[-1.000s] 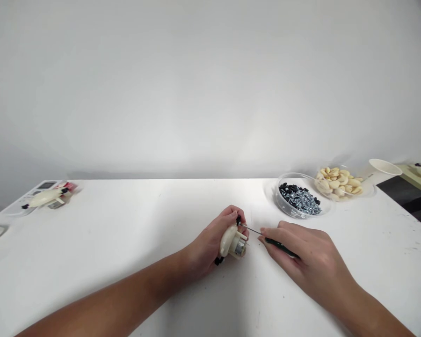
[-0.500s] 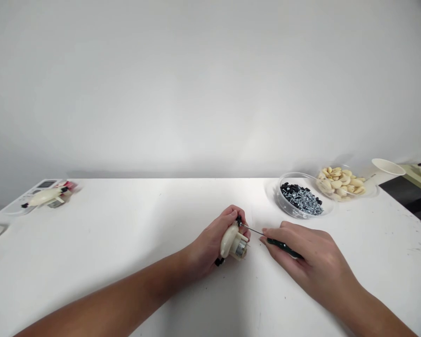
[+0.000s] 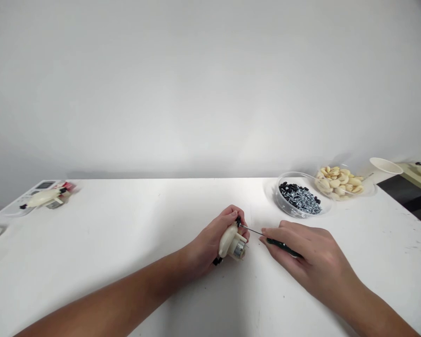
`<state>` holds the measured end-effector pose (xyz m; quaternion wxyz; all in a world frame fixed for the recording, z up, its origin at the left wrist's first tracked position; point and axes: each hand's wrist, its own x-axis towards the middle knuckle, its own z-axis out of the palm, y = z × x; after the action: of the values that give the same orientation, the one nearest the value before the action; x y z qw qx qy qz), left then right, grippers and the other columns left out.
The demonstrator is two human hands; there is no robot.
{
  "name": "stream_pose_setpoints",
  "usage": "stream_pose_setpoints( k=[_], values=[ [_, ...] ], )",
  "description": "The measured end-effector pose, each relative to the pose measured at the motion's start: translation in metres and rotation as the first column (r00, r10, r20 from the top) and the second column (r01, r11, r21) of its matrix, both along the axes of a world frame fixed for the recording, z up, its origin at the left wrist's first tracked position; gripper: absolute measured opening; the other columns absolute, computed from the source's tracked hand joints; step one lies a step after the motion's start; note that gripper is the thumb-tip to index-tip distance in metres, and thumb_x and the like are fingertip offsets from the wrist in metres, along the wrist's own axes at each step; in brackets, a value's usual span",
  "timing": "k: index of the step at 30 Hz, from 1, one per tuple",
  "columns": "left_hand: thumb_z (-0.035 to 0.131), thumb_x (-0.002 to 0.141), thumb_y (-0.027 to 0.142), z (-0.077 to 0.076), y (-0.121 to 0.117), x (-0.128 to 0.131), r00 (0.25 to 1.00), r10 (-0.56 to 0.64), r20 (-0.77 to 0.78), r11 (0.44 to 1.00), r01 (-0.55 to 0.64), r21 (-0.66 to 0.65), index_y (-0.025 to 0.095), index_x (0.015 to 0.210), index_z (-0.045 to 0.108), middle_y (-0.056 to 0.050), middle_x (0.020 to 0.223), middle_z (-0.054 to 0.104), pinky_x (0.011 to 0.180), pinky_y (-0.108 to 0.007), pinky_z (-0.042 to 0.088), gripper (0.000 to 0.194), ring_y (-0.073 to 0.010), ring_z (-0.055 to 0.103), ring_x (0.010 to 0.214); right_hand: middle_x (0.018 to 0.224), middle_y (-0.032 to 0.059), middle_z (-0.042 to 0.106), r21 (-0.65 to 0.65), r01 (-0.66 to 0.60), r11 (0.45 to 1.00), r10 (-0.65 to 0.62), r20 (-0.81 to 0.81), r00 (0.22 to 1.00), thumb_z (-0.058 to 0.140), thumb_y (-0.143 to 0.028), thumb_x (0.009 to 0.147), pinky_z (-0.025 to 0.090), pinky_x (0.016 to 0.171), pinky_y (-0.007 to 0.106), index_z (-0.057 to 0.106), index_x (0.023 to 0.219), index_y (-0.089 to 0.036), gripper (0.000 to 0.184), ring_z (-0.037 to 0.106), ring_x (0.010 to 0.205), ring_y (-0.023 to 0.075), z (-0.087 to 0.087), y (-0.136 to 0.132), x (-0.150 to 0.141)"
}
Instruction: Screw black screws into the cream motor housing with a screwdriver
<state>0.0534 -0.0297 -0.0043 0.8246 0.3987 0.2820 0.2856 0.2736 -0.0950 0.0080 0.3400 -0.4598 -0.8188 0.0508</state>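
The left grip, the left hand itself, is wrapped snugly around a cream plastic housing, glossy and rounded like an egg, right there over the near middle of the desk. A stubby metal cylinder, silvery and smooth, juts from its side; a small black piece tops the upper end, and a blocky black one pokes out below. And here's the right hand, thumb and fingers pinching the dark green handle of a screwdriver, smooth and slim. Its thin steel shaft slants up to the upper black piece; just what the tip meets is too small to make out.

Beyond the hands, a round, clear plastic bowl shows a glinting tangle of silver screws beside chunky black bits. Just behind it, a second clear dish brims with smooth, curved cream shells, and a pale tapered cup leans next to that. Way over left, a similar cream assembly lies by a flat white device with a dark rectangular display, something red next to it. Behind everything, a plain matte wall.
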Motion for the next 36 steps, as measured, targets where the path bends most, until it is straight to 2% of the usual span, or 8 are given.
stream_pose_setpoints(
  k=[12,19,27,36],
  values=[
    [0.045,0.105,0.047,0.0036,0.0006,0.0002,1.0,-0.005,0.019,0.999,0.006,-0.042,0.022,0.095,0.048,0.0,0.081,0.051,0.058,-0.022,0.045,0.027,-0.0122,0.055,0.063,0.085,-0.0007,0.071,0.016,-0.005,1.0,0.005,-0.005,1.0,0.062,-0.013,0.102,0.038,0.057,0.026,0.065,0.114,-0.024,0.016,0.063,0.065,0.0117,0.0003,0.0001,-0.0012],
    [0.048,0.104,0.046,0.0022,0.0021,0.0,0.999,-0.002,0.043,0.999,0.004,-0.043,0.021,0.095,0.048,0.0,0.081,0.051,0.057,-0.022,0.045,0.027,-0.012,0.055,0.063,0.079,-0.0022,0.066,0.0,-0.007,1.0,0.007,-0.031,0.999,0.063,-0.014,0.101,0.037,0.056,0.025,0.065,0.114,-0.023,0.015,0.057,0.062,0.0108,-0.0017,0.0002,-0.001],
    [0.043,0.106,0.045,0.0013,0.0002,-0.0008,0.999,-0.013,0.035,1.0,0.013,-0.003,0.021,0.095,0.047,-0.002,0.081,0.055,0.058,-0.022,0.044,0.027,-0.0119,0.053,0.063,0.074,-0.0046,0.062,-0.06,0.003,0.998,-0.008,-0.081,0.997,0.063,-0.013,0.101,0.039,0.057,0.025,0.065,0.112,-0.024,0.016,0.051,0.059,0.0112,0.0015,-0.0011,-0.0045],
    [0.046,0.104,0.048,-0.0018,-0.0014,0.0008,1.0,0.022,-0.007,0.999,-0.022,0.023,0.021,0.096,0.047,-0.002,0.083,0.057,0.058,-0.022,0.045,0.028,-0.0121,0.054,0.063,0.085,-0.0035,0.075,-0.122,0.036,0.992,-0.047,-0.092,0.995,0.065,-0.021,0.102,0.043,0.059,0.026,0.066,0.111,-0.025,0.01,0.066,0.066,0.0124,-0.0007,-0.0046,-0.0053]
  ],
)
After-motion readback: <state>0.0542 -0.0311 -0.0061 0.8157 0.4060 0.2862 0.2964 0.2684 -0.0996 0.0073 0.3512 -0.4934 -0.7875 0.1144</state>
